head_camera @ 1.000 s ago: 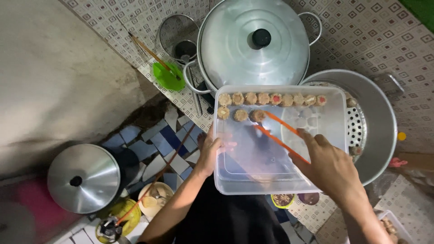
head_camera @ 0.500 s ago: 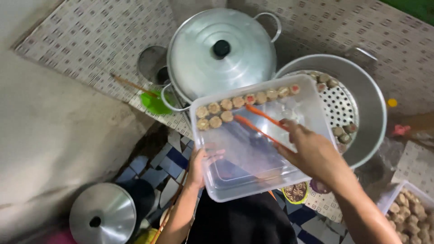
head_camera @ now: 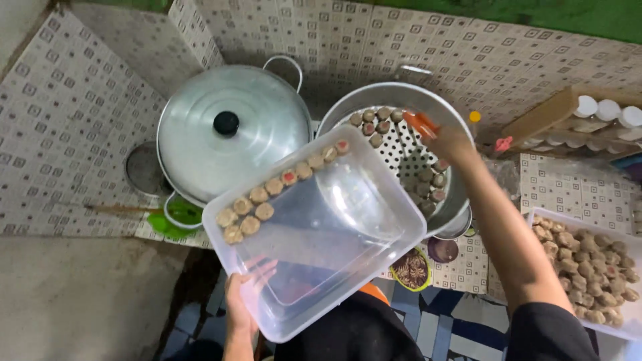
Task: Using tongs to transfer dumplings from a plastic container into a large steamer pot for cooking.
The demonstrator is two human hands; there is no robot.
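The clear, colourless rectangular plastic tub (head_camera: 314,234) carries tan round dumplings (head_camera: 267,200), several capped with red. Orange tongs (head_camera: 422,124) show over the perforated silver metal steamer tray (head_camera: 401,150), dotted with dark holes and brownish dumplings. The silver domed pot lid (head_camera: 231,137) has a black knob. The tiled counter (head_camera: 374,40) is off-white with small dark squares. A green plastic bowl (head_camera: 175,217) sits beneath.

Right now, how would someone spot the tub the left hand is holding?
Start at the big lidded pot. Just below and in front of it, the left hand holds a clear tub, the only tub lifted off the counter, with dumplings along one edge.
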